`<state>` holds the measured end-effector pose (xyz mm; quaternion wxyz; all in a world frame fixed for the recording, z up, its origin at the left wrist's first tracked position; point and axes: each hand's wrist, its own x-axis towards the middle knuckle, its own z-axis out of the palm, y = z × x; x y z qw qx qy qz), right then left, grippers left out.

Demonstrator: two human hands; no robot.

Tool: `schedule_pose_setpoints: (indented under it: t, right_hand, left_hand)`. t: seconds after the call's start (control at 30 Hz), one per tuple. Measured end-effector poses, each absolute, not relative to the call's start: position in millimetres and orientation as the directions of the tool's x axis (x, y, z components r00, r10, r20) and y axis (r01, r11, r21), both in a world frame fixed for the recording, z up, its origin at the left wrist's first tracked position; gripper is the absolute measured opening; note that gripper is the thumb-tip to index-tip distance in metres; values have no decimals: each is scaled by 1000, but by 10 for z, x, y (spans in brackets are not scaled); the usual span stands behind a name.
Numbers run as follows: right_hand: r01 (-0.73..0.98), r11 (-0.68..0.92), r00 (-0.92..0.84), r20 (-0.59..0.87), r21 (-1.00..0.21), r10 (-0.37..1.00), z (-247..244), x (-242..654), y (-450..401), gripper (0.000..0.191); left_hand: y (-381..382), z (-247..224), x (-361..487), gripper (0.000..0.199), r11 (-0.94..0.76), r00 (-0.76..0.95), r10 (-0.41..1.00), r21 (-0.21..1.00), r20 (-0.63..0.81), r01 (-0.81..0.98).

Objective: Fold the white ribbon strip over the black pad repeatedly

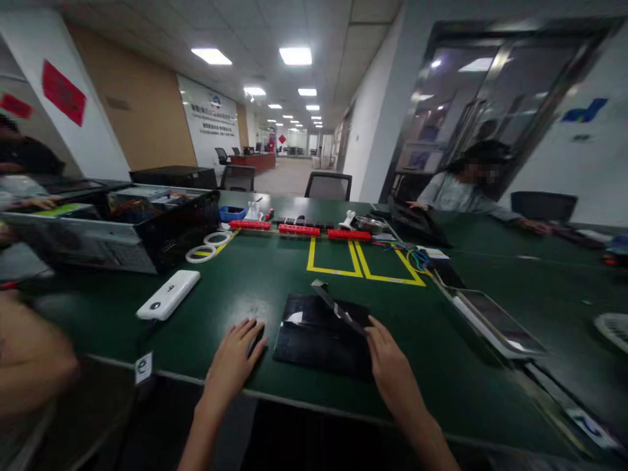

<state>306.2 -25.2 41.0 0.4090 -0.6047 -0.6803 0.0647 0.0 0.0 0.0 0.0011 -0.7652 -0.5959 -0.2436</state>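
A flat, glossy black panel (314, 340) lies on the green table in front of me. Above its upper right part slants a thin grey strip (338, 309), its near end between the fingers and thumb of my right hand (390, 356). My left hand (236, 353) rests on the table left of the panel, apart from it, around a small dark object (255, 340) that I cannot make out clearly.
A white box (169, 294) with a cable lies at left, before an open computer case (108, 229). Red holders (299, 229) line the back beside white rings (201, 254). At right lies a tablet-like device (500, 320). A person's arm (34, 353) is at far left; others sit around.
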Motion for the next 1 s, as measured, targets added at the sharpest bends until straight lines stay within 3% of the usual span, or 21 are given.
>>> schedule_pose_setpoints:
  t: [0.13, 0.23, 0.4, 0.47, 0.57, 0.67, 0.77, 0.87, 1.0]
  right_hand:
    - [604, 324, -159, 288, -728, 944, 898, 3253, -393, 24]
    - [462, 236, -249, 130, -855, 960, 1168, 3336, -455, 26]
    - [320, 137, -323, 29, -937, 946, 1264, 3325, -367, 29]
    - [253, 69, -337, -21, -965, 941, 1180, 3289, -296, 30]
    - [116, -61, -344, -98, -991, 934, 1000, 3244, -212, 33]
    - [55, -150, -335, -160, -987, 928, 840, 3235, -169, 35]
    - [160, -181, -280, -220, -971, 934, 733, 3253, -132, 36]
    - [297, -150, -221, -220, -943, 950, 658, 3272, -86, 33]
    - [483, 4, -217, -116, -876, 969, 624, 3278, -43, 28]
  left_hand:
    - [-12, -23, -15, 35, -292, 137, 908, 365, 395, 884]
    - [-44, 39, -27, 35, -321, 100, 905, 511, 413, 797]
    - [-239, 309, 48, 45, -270, -13, 953, 872, 302, 409]
    - [-351, 399, 142, 47, -239, 14, 970, 933, 244, 267]
    - [-484, 437, 326, 52, -230, 107, 971, 958, 214, 170]
    - [-534, 380, 477, 59, -185, 62, 982, 971, 177, 151]
    - [-500, 303, 530, 49, -161, -18, 984, 920, 179, 358]
    - [-422, 250, 522, 36, -144, -52, 975, 789, 217, 597]
    - [-324, 217, 527, 32, -129, -70, 968, 716, 242, 686]
